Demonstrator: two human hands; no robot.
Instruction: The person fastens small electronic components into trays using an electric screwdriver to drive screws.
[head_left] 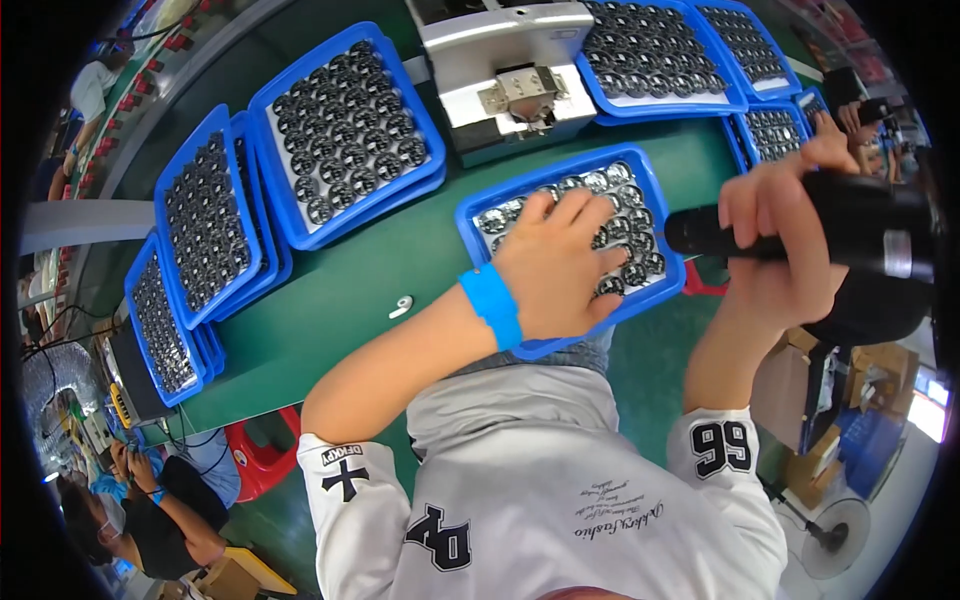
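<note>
Green worktop (345, 305) lies beneath my bent left forearm (400, 365), angled up and rightward. Blue tray (640, 302): under my left hand (565, 260), palm down, fingers spread wide; contact cannot be determined. My right hand (785, 235): raised right of tray, wrapped around a black tapered object (865, 235). Round glossy parts (635, 272): in rows, beneath and around my left fingertips.

Green table (340, 300): tray stacks (385, 200) left, blue trays (680, 108) far right, machine (510, 100) between; nearer, filled tray (650, 297), white piece (400, 307).
</note>
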